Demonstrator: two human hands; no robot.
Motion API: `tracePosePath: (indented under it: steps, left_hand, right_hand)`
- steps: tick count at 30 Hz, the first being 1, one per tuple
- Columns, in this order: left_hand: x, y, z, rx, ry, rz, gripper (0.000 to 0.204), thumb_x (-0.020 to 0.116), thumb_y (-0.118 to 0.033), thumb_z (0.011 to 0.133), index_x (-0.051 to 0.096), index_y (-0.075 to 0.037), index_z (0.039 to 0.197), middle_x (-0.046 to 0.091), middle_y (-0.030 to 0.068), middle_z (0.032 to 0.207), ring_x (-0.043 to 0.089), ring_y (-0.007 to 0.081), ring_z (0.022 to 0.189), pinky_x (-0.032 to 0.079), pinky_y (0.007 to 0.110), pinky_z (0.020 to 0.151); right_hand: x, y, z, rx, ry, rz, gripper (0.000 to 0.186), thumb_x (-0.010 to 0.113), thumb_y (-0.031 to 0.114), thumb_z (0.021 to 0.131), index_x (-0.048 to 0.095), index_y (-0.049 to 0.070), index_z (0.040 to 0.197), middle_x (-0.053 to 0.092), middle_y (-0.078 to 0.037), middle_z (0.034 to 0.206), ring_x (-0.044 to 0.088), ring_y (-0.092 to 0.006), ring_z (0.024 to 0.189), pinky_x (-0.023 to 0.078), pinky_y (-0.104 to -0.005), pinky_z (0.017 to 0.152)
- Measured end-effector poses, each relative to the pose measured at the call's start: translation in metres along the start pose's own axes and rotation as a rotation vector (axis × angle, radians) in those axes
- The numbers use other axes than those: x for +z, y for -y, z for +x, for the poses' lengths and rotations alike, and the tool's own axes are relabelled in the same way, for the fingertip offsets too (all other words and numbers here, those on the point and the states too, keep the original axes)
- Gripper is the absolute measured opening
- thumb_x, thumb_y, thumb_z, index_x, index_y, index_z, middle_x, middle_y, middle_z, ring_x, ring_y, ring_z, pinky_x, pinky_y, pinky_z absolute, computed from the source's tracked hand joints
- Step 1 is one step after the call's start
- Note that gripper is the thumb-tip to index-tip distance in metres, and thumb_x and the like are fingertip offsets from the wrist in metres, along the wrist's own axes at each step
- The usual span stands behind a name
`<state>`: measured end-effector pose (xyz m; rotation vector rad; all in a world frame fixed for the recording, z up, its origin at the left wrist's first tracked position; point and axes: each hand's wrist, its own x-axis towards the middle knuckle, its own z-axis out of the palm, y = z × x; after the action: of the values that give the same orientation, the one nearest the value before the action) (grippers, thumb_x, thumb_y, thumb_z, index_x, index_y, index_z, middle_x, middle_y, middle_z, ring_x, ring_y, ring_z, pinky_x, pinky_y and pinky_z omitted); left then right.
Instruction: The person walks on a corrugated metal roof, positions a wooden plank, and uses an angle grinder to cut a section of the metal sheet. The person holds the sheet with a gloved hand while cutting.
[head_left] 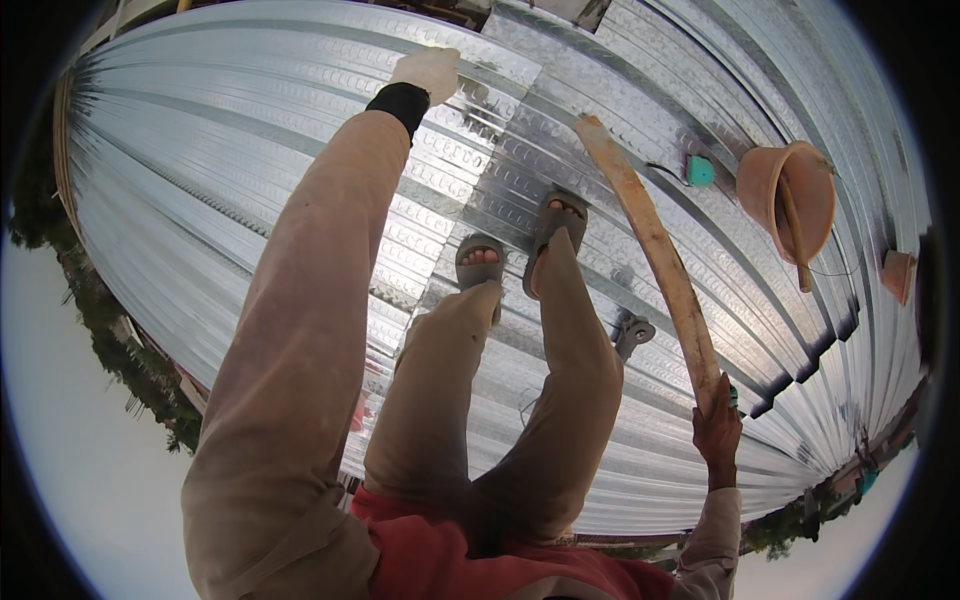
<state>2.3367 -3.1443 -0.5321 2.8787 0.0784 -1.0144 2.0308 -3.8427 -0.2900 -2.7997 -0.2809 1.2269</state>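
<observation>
My left hand (428,76), in a pale glove with a black cuff, reaches far forward over the corrugated metal sheets. Its fingers look curled in; whatever may be inside them is hidden. At the right, my bare right hand (717,425) grips the near end of a long, worn wooden plank (655,245). The plank slants away to the far left, past my feet. Something small and green shows beside the right hand, partly hidden by it.
Ribbed metal sheeting (200,180) lies under my sandalled feet (480,257). Rightward are a teal case (699,170) with a dark cord, an orange-brown bucket (762,195) holding a wooden stick (792,225), and a smaller container (897,275). A grey round-headed object (635,335) lies beside my leg.
</observation>
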Motion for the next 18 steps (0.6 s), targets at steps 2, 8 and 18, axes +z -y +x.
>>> tracePosePath:
  steps: [2,8,18]
  left_hand:
    - [0.024,0.028,0.050,0.096,-0.243,0.169,0.046,0.052,-0.022,0.106,0.065,-0.011,0.149,0.074,0.0208,0.138,0.069,0.0412,0.130,0.054,0.054,0.112]
    - [0.035,0.035,0.184,0.154,0.044,0.400,0.069,0.080,-0.045,0.092,0.063,-0.015,0.152,0.063,0.0215,0.158,0.056,0.0413,0.151,0.041,0.057,0.125]
    - [0.014,0.024,0.183,0.290,-0.014,0.435,0.038,0.069,-0.028,0.095,0.079,-0.012,0.128,0.078,0.0186,0.131,0.073,0.0378,0.124,0.056,0.048,0.107]
  right_hand:
    - [0.016,-0.017,0.041,0.241,0.125,-0.056,0.097,0.084,0.004,0.088,0.029,0.004,0.168,0.059,-0.029,0.150,0.064,-0.0496,0.130,0.058,-0.0549,0.105]
    - [0.073,-0.057,0.087,0.470,0.053,-0.171,0.077,0.074,-0.002,0.091,0.041,0.007,0.161,0.061,-0.024,0.148,0.062,-0.0484,0.128,0.050,-0.0570,0.109]
    - [0.139,-0.106,0.089,0.243,-0.132,-0.006,0.076,0.073,0.005,0.094,0.041,0.002,0.163,0.052,-0.023,0.158,0.048,-0.0481,0.147,0.035,-0.0625,0.123]
